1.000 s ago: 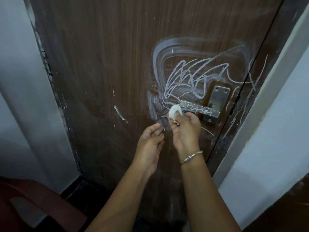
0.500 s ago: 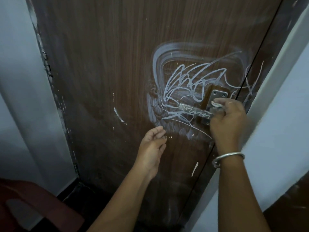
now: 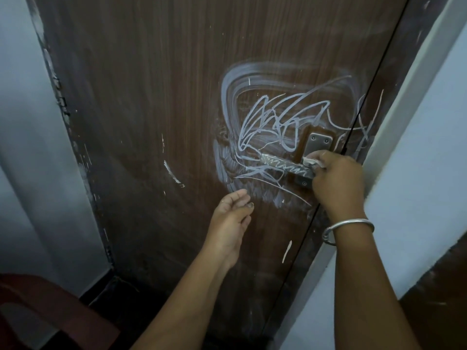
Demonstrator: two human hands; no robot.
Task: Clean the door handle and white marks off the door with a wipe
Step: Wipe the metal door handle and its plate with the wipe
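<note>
Door edge: dark brown wood-grain door (image 3: 151, 122) ends on the right at a thin black seam (image 3: 373, 92) that slants down to the left, with a pale grey-white frame (image 3: 404, 102) close beyond it.
Left margin: chipped, paint-flecked door edge (image 3: 63, 104) meets a pale bluish wall (image 3: 22, 122).
Handle: silver metal lever handle (image 3: 285, 166) points its free end left, fixed to a rectangular screwed metal plate (image 3: 319, 145) just beside the seam.
Right hand: right hand (image 3: 338, 180) is clenched around a crumpled white wipe (image 3: 312, 161), which it holds against the handle's pivot end at the plate; a silver bangle (image 3: 348, 227) circles the wrist.
Left hand: left hand (image 3: 230, 223) is released, fingers loosely curved and holding nothing, near the door under the marks; whether it touches the wood I cannot tell.
Marks: white scribbled lines (image 3: 278, 117) cross the wood above and left of the handle, zigzag along the lever and spill over the seam; a smeared white band (image 3: 235, 82) arcs around them.
Stray streaks: short white dash (image 3: 173, 174) left of the scribbles, another (image 3: 286, 251) low down between the forearms.
Open room: bare wood spreads left of and above the marks.
Obstruction: dark red curved chair (image 3: 38, 311) sits at the lower left, well apart from the handle.
</note>
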